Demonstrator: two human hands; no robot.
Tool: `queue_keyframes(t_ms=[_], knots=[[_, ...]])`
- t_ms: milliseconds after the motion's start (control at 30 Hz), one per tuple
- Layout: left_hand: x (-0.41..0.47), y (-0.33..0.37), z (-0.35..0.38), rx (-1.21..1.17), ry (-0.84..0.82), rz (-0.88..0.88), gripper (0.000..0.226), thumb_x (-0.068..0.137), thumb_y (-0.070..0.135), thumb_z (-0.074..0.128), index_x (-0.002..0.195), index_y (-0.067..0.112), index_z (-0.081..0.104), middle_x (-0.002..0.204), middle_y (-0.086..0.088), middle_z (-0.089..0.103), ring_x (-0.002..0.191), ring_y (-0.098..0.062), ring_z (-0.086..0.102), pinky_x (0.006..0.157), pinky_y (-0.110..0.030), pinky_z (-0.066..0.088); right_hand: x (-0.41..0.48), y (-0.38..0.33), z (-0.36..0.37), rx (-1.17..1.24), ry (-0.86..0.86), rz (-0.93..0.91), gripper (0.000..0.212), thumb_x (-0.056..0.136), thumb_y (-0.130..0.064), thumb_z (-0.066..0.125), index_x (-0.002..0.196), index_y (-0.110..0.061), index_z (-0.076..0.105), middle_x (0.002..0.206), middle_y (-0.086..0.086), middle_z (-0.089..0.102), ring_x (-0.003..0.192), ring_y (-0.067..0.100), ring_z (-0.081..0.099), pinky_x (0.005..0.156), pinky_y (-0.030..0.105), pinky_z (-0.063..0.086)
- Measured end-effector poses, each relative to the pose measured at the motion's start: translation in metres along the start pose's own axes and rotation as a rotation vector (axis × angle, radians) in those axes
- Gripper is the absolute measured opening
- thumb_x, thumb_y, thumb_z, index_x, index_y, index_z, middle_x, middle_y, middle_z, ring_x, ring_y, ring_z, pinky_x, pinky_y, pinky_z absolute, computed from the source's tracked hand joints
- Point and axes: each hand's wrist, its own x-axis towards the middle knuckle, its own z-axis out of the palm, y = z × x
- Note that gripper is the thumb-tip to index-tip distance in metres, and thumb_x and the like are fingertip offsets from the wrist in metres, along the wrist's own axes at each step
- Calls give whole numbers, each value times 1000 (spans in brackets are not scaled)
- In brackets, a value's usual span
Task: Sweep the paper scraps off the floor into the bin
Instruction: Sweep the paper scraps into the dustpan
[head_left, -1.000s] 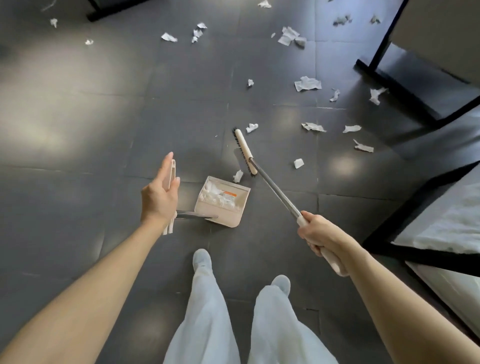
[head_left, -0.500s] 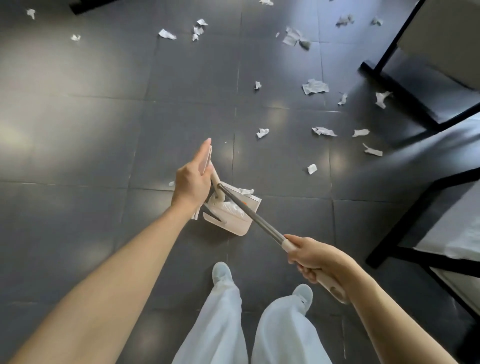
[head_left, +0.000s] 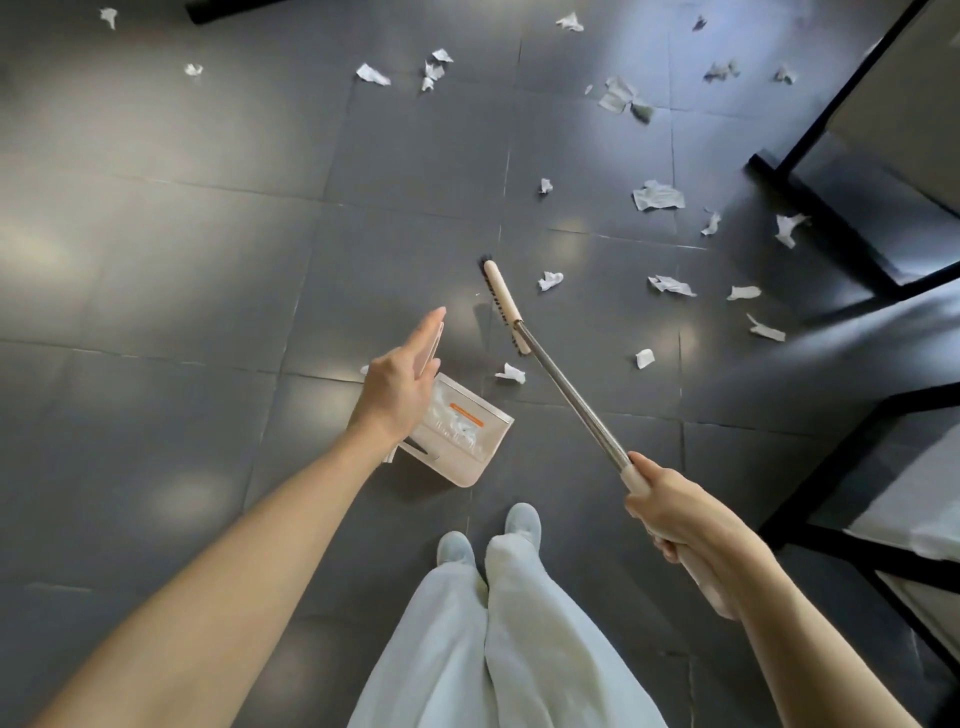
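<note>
My left hand grips the upright handle of a beige dustpan that rests on the dark tile floor with white scraps inside it. My right hand is shut on the pale grip of a broom with a metal shaft. The broom's beige head is on the floor beyond the pan's mouth. One paper scrap lies just in front of the pan, between pan and broom head. Several more white scraps are strewn across the floor ahead and to the right. No bin is in view.
A black-framed piece of furniture stands at the upper right, and another black frame with a white surface is at the right edge. My feet and pale trousers are just behind the dustpan. A dark bar crosses the top.
The broom head has swung from inside the dustpan back out onto the floor ahead. The dustpan now sits a little further forward, and my feet have stepped up behind it.
</note>
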Motion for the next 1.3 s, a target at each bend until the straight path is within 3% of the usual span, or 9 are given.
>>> queue_keyframes(t_ms=[100,200,333,500,667,833,1067,1200,1300], knots=[[-2,-5,-3,8,36,6,61,93,5,56,146,26,35,132,-4,58,111,-28,60,85,-7,31,6,-6,11,-139,-11,15,60,89,-18,39,145,-34,29,87,9,62,43,19,53,43,23,43],[4,-6,-6,33,64,-17,60,93,7,57,146,24,35,132,-5,59,109,-30,61,86,-15,35,3,-12,31,-165,-102,-10,38,85,-15,38,123,-21,44,68,6,60,45,20,51,56,30,50],[2,-4,-8,79,84,-8,60,92,9,57,146,24,35,129,-8,61,103,-35,62,86,-21,38,-8,-6,34,-144,-264,-42,66,85,-12,38,147,-32,30,63,5,55,45,19,47,48,27,42],[-10,-11,-18,71,148,-57,57,93,8,56,145,22,37,132,-5,59,103,-33,62,82,-13,34,-15,-1,-6,147,-390,-29,50,88,-4,40,129,-31,48,59,5,38,38,12,33,40,20,30],[-13,-22,-36,54,214,-136,57,93,9,56,144,26,38,132,0,58,107,-28,62,84,-14,35,6,-20,-25,71,-284,-154,62,86,-5,41,140,-37,39,61,8,43,41,16,36,39,21,33],[-12,-43,-70,33,279,-198,56,93,9,57,143,30,41,132,2,58,110,-19,60,82,2,28,50,-73,-25,-44,-138,-265,47,85,-8,37,126,-27,48,61,8,48,42,19,41,40,23,39],[-4,-98,-135,52,317,-271,54,93,11,58,141,33,43,131,8,57,114,-18,57,86,-4,30,97,-154,-17,-159,-9,-271,43,84,-9,42,125,-17,48,62,11,55,43,22,48,45,27,42],[4,-140,-178,38,285,-273,53,93,10,58,138,35,45,123,20,48,107,9,45,78,10,24,108,-196,10,-199,27,-225,40,87,-9,42,126,-17,46,72,13,58,46,22,51,42,22,40],[7,-174,-215,30,245,-241,63,92,10,59,130,58,43,119,27,50,102,14,45,79,9,26,107,-228,48,-201,15,-182,40,88,-9,39,127,-17,45,72,13,57,49,23,50,43,23,39]])
